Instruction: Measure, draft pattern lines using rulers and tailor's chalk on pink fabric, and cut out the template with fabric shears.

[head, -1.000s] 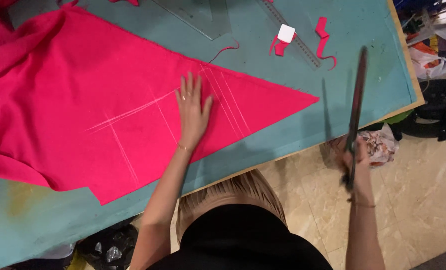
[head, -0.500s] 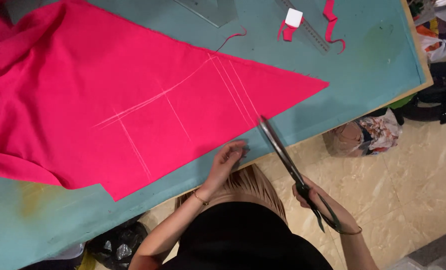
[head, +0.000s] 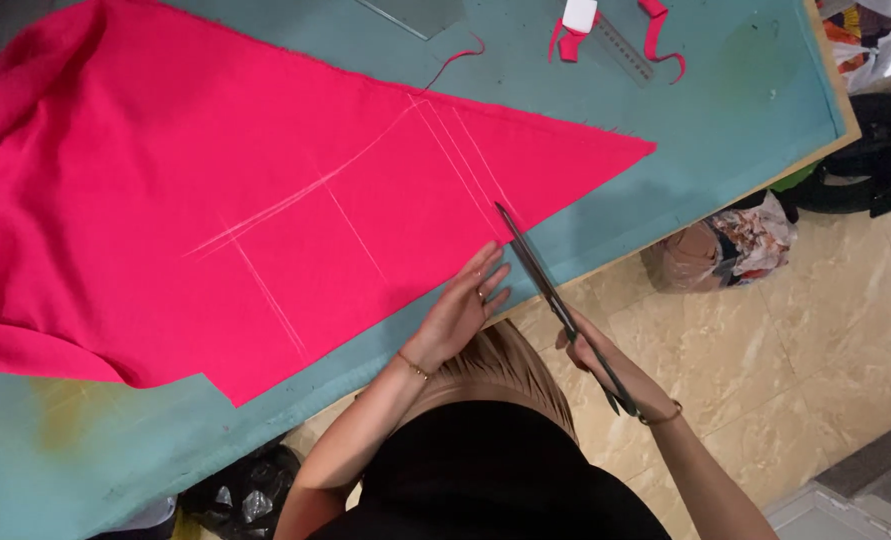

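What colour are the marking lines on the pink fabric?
White, chalk-like lines on the pink fabric, clearest in the head view.

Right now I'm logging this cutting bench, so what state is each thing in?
pink fabric: spread flat on the table, bunched at the far left, chalk lines marked.
scissors: held, tip on the fabric edge by the chalk lines; blades look nearly closed.
left hand: flat, pressing the fabric edge.
right hand: gripping the scissor handles.
ruler: lying flat.
plastic bag: slumped on the floor.
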